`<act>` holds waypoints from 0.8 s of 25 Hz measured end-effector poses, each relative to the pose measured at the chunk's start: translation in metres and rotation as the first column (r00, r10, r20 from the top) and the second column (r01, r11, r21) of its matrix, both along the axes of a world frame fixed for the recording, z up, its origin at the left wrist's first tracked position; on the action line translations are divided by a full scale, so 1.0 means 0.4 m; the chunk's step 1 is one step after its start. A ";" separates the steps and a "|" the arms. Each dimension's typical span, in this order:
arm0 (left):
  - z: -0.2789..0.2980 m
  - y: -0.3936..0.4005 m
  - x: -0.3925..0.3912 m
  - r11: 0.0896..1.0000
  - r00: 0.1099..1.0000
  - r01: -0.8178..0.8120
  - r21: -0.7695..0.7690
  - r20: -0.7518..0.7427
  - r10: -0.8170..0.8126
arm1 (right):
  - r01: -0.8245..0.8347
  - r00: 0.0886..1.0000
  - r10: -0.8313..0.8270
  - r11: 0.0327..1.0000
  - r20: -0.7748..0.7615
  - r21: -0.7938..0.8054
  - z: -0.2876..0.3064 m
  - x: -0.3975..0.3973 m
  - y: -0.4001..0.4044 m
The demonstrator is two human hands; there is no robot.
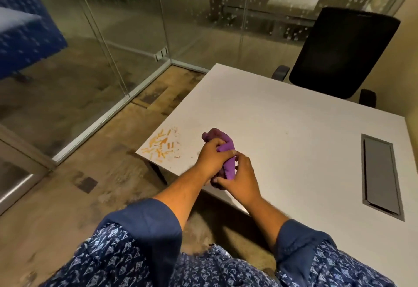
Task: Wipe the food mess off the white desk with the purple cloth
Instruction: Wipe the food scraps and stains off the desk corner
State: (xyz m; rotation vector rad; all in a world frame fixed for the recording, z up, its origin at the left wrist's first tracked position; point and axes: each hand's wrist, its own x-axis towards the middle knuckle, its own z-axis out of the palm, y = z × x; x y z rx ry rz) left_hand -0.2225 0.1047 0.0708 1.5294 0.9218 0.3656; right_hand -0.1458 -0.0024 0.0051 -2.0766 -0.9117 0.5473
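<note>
While both hands were bunching the purple cloth [227,151] above the tabletop [294,141], no wiping contact showed. Left hand [211,158] had its fingers curled tight over the cloth's upper part; right hand [239,180] had fingers clamped on the lower end. Cloth sat wadded between them, just above the near edge, and I couldn't tell whether it touched the surface. Food mess [161,145] — orange bits and crumbs — lay untouched at the near left corner, near the cloth but apart from it. My read: prep step, getting the cloth into a pad. Next move would need the pad pressed flat and swept through the mess, inward or gathered, so crumbs don't go off the edge.
</note>
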 end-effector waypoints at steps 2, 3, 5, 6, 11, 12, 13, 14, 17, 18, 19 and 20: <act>0.001 0.047 -0.063 0.981 0.989 0.115 0.153 -0.112 -0.099 | -0.063 0.998 0.063 0.998 -0.026 0.019 -0.023 -0.077 0.067; -0.002 0.066 -0.090 0.964 0.977 0.169 0.206 -0.162 -0.137 | -0.082 0.995 0.083 0.996 -0.051 0.026 -0.034 -0.117 0.098; -0.015 0.096 -0.137 0.936 0.958 0.231 0.266 -0.228 -0.172 | -0.104 0.986 0.110 0.993 -0.125 0.047 -0.067 -0.179 0.147; -0.018 0.107 -0.157 0.931 0.957 0.235 0.277 -0.235 -0.172 | -0.091 0.983 0.100 0.994 -0.151 0.068 -0.077 -0.202 0.166; -0.031 0.196 -0.204 0.917 0.971 0.182 0.354 -0.209 -0.112 | -0.104 0.985 0.126 0.979 -0.122 0.174 -0.065 -0.249 0.236; -0.033 0.225 -0.207 0.933 0.978 0.144 0.331 -0.192 -0.083 | -0.109 0.983 0.131 0.979 -0.126 0.169 -0.066 -0.246 0.249; -0.037 0.256 -0.210 0.954 0.984 0.097 0.283 -0.170 -0.050 | -0.118 0.983 0.136 0.983 -0.121 0.143 -0.064 -0.241 0.262; -0.044 0.287 -0.214 0.973 0.989 0.044 0.226 -0.145 -0.011 | -0.131 0.983 0.145 0.984 -0.114 0.118 -0.071 -0.233 0.280; -0.080 0.377 -0.225 0.992 0.993 -0.087 0.096 -0.077 0.094 | -0.151 0.982 0.155 0.988 -0.108 0.039 -0.079 -0.200 0.355; -0.086 0.403 -0.228 0.990 0.990 -0.122 0.070 -0.055 0.126 | -0.157 0.979 0.161 0.987 -0.123 0.045 -0.080 -0.187 0.382; -0.092 0.437 -0.229 0.988 0.988 -0.144 0.055 -0.038 0.146 | -0.147 0.977 0.152 0.988 -0.149 0.043 -0.077 -0.172 0.416; -0.096 0.471 -0.230 0.987 0.987 -0.156 0.036 -0.026 0.157 | -0.122 0.972 0.127 0.992 -0.195 0.040 -0.083 -0.151 0.453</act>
